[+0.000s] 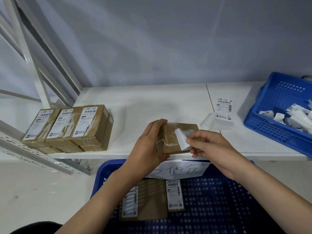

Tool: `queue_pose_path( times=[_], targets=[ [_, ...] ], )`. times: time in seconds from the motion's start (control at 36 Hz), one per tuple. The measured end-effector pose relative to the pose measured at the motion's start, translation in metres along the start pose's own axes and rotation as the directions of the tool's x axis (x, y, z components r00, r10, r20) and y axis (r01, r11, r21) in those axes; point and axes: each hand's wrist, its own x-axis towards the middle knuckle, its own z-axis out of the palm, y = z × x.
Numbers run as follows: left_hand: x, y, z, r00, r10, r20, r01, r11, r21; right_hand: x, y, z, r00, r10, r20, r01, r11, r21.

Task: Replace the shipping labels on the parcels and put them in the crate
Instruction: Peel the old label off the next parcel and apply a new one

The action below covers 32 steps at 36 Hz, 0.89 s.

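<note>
Fingers (191,141) of our right hand (214,149) pinch the lifted corner of a white label (181,138), which curls up off the top of a brown parcel (175,135). Our left hand (148,146) wraps round the left end of that parcel, thumb on the near side and fingers over the far edge, holding it on the near edge of the white table (143,105). Torn white scraps of paper and tape cling to the parcel's top face beside the curled label.

On the left of the table we see a stack of parcels (70,127), three side by side on top with more under them, each top one bearing a worn printed label. To the right of the held parcel lies a sheet of fresh labels (223,110), flat on the table, its lower left corner of backing paper bent up. Further right stands a blue crate of scraps (270,119), tilted, with crumpled white strips inside.

Below our hands, in front of the table, sits the blue crate (219,200), a handwritten paper sign (182,169) hanging over its far wall. Inside it lie two labelled parcels (152,200), a broad one on the left and a narrow one just beside it on the right.
</note>
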Motion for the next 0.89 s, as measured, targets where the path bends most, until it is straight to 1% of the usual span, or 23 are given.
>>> queue_pose_path(
  times=[0.14, 0.22, 0.36, 0.47, 0.5, 0.53, 0.56, 0.58, 0.64, 0.67, 0.72, 0.78, 0.81, 0.89],
  targets=[
    [0.0, -0.003, -0.002, 1.0, -0.006, 0.011, 0.006, 0.999, -0.033, 0.001, 0.0, -0.002, 0.995, 0.051, 0.086, -0.052, 0.998, 0.02],
    [-0.001, -0.005, 0.0, 1.0, -0.004, 0.03, 0.006, 0.999, -0.046, 0.0, 0.0, -0.002, 0.992, 0.061, 0.107, -0.062, 0.998, 0.011],
    [0.0, -0.006, 0.0, 1.0, -0.007, 0.029, 0.008, 0.999, -0.034, 0.002, 0.001, -0.004, 0.993, 0.046, 0.107, -0.045, 0.999, -0.014],
    [0.001, -0.012, 0.0, 0.999, -0.026, 0.041, 0.025, 0.999, 0.029, 0.003, -0.001, -0.006, 0.996, 0.021, 0.083, -0.02, 1.0, -0.022],
    [0.001, -0.014, -0.001, 0.998, -0.036, 0.045, 0.034, 0.999, 0.039, 0.003, -0.002, -0.007, 0.998, -0.005, 0.066, 0.009, 0.998, -0.062],
    [0.001, -0.014, -0.003, 0.998, -0.046, 0.05, 0.044, 0.998, 0.035, 0.003, -0.002, -0.008, 0.998, -0.052, 0.043, 0.058, 0.988, -0.142],
    [0.001, -0.014, -0.005, 0.997, -0.052, 0.058, 0.05, 0.998, 0.022, 0.003, -0.002, -0.009, 0.992, -0.122, 0.019, 0.122, 0.959, -0.255],
    [0.002, -0.014, -0.006, 0.996, -0.052, 0.071, 0.052, 0.999, 0.003, 0.003, -0.002, -0.01, 0.98, -0.197, 0.012, 0.187, 0.906, -0.379],
    [0.003, -0.012, -0.008, 0.994, -0.036, 0.1, 0.04, 0.998, -0.042, 0.001, -0.001, -0.013, 0.954, -0.291, 0.072, 0.276, 0.754, -0.596],
    [0.003, -0.012, -0.009, 0.993, -0.03, 0.118, 0.039, 0.997, -0.073, -0.001, -0.001, -0.012, 0.948, -0.293, 0.123, 0.298, 0.689, -0.661],
    [0.003, -0.013, -0.011, 0.983, -0.027, 0.182, 0.053, 0.988, -0.143, -0.002, -0.001, -0.012, 0.948, -0.241, 0.206, 0.313, 0.608, -0.73],
    [0.003, -0.014, -0.012, 0.964, -0.012, 0.265, 0.064, 0.98, -0.187, -0.001, 0.003, -0.013, 0.951, -0.181, 0.252, 0.31, 0.546, -0.779],
    [0.003, -0.013, -0.013, 0.957, -0.006, 0.29, 0.065, 0.978, -0.197, -0.001, 0.004, -0.013, 0.954, -0.149, 0.261, 0.3, 0.534, -0.791],
    [0.002, -0.013, -0.013, 0.95, -0.003, 0.313, 0.072, 0.975, -0.209, -0.002, 0.006, -0.012, 0.955, -0.09, 0.281, 0.283, 0.555, -0.782]
  ],
)
